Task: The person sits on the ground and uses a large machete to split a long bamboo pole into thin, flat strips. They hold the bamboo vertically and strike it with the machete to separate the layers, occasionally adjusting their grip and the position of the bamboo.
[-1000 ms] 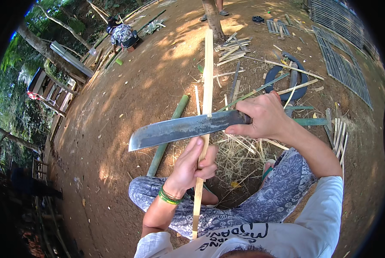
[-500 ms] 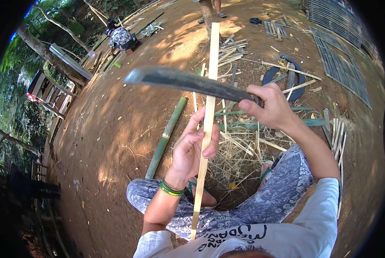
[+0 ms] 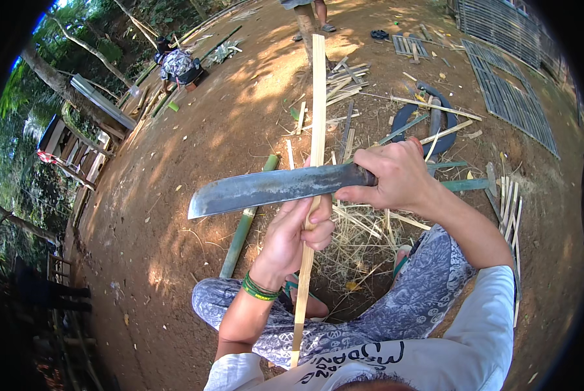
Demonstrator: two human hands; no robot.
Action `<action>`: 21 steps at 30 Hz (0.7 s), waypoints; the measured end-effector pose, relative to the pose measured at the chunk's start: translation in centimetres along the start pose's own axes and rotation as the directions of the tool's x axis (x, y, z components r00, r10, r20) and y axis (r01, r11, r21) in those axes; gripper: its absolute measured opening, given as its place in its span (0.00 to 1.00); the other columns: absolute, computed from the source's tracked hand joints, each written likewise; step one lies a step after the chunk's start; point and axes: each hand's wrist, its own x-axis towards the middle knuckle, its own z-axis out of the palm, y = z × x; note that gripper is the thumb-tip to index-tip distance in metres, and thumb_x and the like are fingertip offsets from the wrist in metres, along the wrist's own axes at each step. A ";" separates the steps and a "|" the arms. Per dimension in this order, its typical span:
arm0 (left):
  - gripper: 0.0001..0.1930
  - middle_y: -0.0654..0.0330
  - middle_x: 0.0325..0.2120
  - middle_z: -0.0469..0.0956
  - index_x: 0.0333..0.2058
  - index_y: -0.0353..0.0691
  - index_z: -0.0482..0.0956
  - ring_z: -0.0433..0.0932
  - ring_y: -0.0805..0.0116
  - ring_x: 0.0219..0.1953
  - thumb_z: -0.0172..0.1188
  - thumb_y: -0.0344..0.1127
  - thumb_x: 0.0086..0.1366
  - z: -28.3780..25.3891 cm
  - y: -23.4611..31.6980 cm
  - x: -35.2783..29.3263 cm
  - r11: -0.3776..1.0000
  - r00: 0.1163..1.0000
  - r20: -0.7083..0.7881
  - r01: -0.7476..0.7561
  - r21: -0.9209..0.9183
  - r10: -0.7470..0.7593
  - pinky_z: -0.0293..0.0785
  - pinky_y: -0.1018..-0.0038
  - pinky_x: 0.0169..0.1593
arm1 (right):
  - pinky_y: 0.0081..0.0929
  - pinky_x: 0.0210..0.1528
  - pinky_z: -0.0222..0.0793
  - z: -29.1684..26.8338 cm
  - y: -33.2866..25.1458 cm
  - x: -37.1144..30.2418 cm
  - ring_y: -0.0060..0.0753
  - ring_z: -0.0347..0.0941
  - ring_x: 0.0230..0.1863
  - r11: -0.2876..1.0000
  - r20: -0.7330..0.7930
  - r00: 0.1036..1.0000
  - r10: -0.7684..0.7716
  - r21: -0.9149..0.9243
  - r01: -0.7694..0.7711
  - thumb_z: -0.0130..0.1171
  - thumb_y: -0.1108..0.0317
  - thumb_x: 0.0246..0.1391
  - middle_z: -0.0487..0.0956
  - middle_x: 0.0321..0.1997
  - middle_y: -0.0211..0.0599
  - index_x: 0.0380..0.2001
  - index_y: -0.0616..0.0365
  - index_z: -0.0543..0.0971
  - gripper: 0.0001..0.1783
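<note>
My left hand (image 3: pixel 296 228) is wrapped round a long pale bamboo strip (image 3: pixel 318 111), which runs from near my lap to well beyond the hand. In my right hand (image 3: pixel 393 174) is the handle of a machete (image 3: pixel 266 189). Its broad grey blade lies across the strip, just beyond my left fingers, with the flat side showing and the tip pointing left. The blade covers a short part of the strip and the top of my left hand.
A green bamboo pole (image 3: pixel 239 244) lies left of my knees. Pale shavings (image 3: pixel 350 251) cover the ground between my feet. Beyond are split bamboo pieces (image 3: pixel 347 81), a black tyre (image 3: pixel 403 120) and a slatted bamboo panel (image 3: pixel 513 98). One person (image 3: pixel 178 65) crouches at the far left.
The machete has come down nearer my left hand and turned so its flat side shows. My left fingers have closed more tightly round the bamboo strip.
</note>
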 end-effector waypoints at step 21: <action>0.29 0.69 0.25 0.55 0.73 0.63 0.41 0.52 0.82 0.18 0.37 0.41 0.78 -1.7 -1.9 -1.7 0.996 0.994 0.069 0.081 -0.024 -0.079 0.48 0.84 0.21 | 0.18 0.22 0.56 -0.6 2.6 0.5 0.10 0.65 0.22 0.583 0.184 0.878 0.443 0.685 -0.438 0.67 0.47 0.55 0.74 0.19 0.22 0.36 0.61 0.84 0.24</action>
